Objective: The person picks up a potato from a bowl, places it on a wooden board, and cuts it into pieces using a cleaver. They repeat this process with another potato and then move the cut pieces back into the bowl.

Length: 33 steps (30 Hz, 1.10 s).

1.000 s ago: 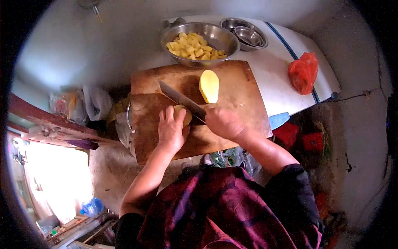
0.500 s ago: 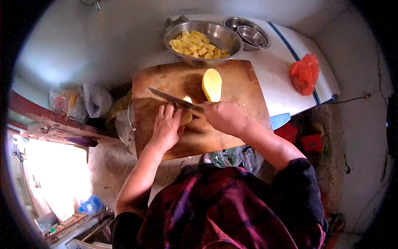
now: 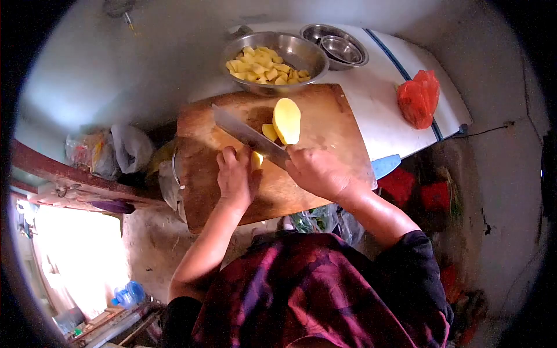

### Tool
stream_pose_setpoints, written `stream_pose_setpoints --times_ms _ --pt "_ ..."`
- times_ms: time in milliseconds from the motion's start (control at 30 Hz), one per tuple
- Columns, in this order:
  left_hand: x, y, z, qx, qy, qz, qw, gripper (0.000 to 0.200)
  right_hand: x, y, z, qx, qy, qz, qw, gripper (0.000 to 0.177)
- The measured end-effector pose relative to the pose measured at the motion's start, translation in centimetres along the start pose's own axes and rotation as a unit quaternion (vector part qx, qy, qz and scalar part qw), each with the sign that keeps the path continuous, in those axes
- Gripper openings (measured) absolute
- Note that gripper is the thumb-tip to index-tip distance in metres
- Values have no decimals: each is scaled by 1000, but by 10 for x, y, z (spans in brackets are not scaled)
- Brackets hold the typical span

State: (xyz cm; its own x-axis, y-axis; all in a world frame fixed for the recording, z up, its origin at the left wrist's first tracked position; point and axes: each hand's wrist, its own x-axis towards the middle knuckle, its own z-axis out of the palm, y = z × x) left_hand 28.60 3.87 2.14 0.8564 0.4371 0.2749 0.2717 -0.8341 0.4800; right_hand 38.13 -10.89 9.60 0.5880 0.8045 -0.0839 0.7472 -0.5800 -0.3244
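While the left hand (image 3: 235, 177) grips a yellow piece (image 3: 257, 160) on the cutting board (image 3: 325, 116) and the right hand (image 3: 318, 171) clenches the knife (image 3: 246, 134) beside it, a cut chunk (image 3: 268, 132) has appeared beside the larger yellow half (image 3: 286, 122), suggesting partial division, with the filled metal bowl (image 3: 310, 53) beyond.

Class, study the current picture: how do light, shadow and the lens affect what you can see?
Head view: glare bleaches the opening at lower left; head view: the lens bows the white table and leaves black corners; head view: shadow darkens the cutting board left of the large yellow piece.
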Motion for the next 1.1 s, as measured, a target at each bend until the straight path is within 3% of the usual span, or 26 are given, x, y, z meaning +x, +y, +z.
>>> stream_pose_setpoints --times_ms 100,200,333,433,633,667,767,867,967,1000,1100 --pt "0 2 -3 5 16 10 1000 51 9 -6 13 -70 -10 -10 997 15" --pt "2 -11 15 99 13 29 995 49 20 -7 36 -31 54 -17 998 14" --pt "3 -14 6 70 8 71 995 50 26 11 40 -34 1 -6 999 17" --pt "2 -20 -12 43 -28 110 993 51 13 16 29 -1 65 -27 998 17" --pt "1 -40 -16 66 -12 171 983 53 7 5 5 -111 33 -95 989 15" --pt "1 -40 -20 45 -74 139 987 60 9 4 5 -117 28 -102 988 15" --pt "4 -37 -27 12 -87 140 986 60 19 1 1 -126 -7 -99 987 15" --pt "4 -42 -20 32 -46 170 984 55 43 18 46 -187 -21 -136 973 14" --pt "4 -38 -19 21 -26 139 990 57 37 19 49 -19 96 -111 989 17" --pt "2 -33 -17 22 -3 140 990 56 34 26 48 -112 69 -151 980 19" --pt "1 -24 -2 42 34 100 994 55 20 28 34 42 78 -78 993 18"
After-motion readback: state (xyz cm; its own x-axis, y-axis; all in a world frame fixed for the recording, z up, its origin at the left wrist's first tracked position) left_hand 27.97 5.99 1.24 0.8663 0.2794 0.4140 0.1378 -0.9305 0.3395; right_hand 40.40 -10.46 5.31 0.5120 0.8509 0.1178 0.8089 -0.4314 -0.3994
